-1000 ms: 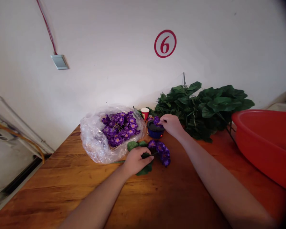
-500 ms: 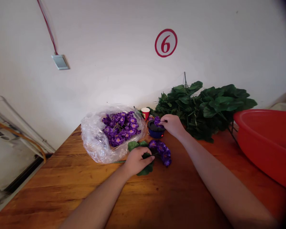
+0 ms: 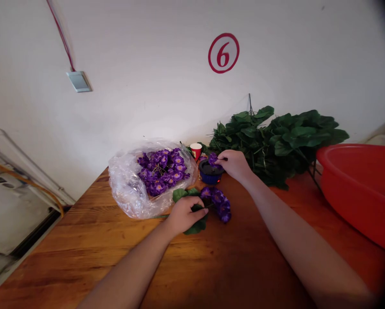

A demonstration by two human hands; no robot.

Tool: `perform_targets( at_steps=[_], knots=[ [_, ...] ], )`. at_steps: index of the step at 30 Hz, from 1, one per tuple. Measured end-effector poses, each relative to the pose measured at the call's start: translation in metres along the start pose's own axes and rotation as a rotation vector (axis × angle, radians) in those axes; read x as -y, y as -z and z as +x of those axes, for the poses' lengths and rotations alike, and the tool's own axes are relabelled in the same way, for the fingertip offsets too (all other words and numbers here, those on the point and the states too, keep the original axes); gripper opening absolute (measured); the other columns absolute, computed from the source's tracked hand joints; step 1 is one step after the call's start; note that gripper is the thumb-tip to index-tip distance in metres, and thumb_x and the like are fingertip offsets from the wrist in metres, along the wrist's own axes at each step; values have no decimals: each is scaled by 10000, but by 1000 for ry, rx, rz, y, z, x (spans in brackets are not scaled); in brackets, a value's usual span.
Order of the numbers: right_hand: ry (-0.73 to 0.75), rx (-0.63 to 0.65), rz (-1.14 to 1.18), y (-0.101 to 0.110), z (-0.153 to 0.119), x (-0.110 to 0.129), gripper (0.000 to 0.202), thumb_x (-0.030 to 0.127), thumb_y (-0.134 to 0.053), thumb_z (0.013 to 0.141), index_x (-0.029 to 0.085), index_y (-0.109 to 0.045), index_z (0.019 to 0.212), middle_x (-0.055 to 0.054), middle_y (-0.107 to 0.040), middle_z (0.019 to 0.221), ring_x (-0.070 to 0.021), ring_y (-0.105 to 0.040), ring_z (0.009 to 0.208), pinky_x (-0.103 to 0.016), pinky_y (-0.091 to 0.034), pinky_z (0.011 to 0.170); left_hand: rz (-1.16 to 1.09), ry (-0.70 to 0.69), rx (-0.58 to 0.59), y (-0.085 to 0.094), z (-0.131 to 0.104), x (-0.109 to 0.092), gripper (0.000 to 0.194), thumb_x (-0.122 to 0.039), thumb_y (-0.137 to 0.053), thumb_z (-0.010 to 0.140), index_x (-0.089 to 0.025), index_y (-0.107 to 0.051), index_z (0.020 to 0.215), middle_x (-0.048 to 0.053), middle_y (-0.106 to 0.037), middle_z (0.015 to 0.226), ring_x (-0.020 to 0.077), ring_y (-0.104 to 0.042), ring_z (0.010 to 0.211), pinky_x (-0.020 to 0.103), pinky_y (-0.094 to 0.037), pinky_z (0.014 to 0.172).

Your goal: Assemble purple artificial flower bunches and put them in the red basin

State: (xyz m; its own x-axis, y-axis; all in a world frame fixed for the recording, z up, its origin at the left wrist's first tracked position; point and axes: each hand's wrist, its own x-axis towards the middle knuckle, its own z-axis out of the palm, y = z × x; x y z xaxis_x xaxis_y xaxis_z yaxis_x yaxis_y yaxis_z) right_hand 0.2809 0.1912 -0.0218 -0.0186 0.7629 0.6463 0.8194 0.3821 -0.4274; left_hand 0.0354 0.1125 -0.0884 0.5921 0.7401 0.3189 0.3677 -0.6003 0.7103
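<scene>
My left hand (image 3: 186, 213) is closed around the stem of an artificial flower spray, low over the table. Green leaves (image 3: 197, 226) stick out around its fingers, and several purple blooms (image 3: 222, 204) curve off to the right. My right hand (image 3: 233, 163) pinches a single purple flower (image 3: 213, 159) above a small blue pot (image 3: 210, 177) with a dark top and a lit red light. Whether the flower touches the pot's dark surface I cannot tell. Left of the pot, a clear plastic bag (image 3: 123, 195) lies spread open with many purple flowers (image 3: 160, 171) in it.
A red paper cup (image 3: 196, 151) stands behind the pot. Leafy green artificial stems (image 3: 276, 141) are heaped along the wall. A large red basin (image 3: 356, 193) sits at the right of the wooden table (image 3: 115, 244). A switch plate (image 3: 79, 81) is on the wall.
My right hand has lifted the flower slightly and shifted it a little to the right over the pot. The left hand keeps its hold on the spray. The camera view has tilted slightly.
</scene>
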Motion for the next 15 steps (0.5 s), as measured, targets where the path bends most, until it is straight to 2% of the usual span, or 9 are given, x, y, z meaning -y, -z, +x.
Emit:
perform_targets(
  at_steps=[5, 10, 15],
  knots=[
    [-65, 39, 21, 3, -1, 6, 84, 208, -737, 696, 214, -705, 619, -20, -710, 734, -192, -649, 729, -295, -465, 673, -32, 44, 29, 1, 1, 0, 236, -371, -592, 858, -166, -636, 748, -13, -615, 689, 117, -540, 645, 217, -388, 599],
    [-150, 95, 63, 13, 0, 17, 58, 258, -745, 682, 221, -725, 643, -6, -723, 728, -194, -655, 721, -292, -462, 655, -56, 62, 25, 1, 1, 2, 251, -389, -594, 857, -168, -628, 744, -18, -615, 698, 110, -536, 656, 208, -387, 620],
    [-246, 60, 232, 30, -6, 30, 97, 299, -732, 679, 203, -745, 685, -17, -715, 690, -197, -643, 677, -290, -458, 609, -127, 77, 16, 0, 1, 5, 294, -436, -603, 846, -166, -627, 732, -9, -613, 701, 119, -546, 666, 216, -404, 630]
  ],
)
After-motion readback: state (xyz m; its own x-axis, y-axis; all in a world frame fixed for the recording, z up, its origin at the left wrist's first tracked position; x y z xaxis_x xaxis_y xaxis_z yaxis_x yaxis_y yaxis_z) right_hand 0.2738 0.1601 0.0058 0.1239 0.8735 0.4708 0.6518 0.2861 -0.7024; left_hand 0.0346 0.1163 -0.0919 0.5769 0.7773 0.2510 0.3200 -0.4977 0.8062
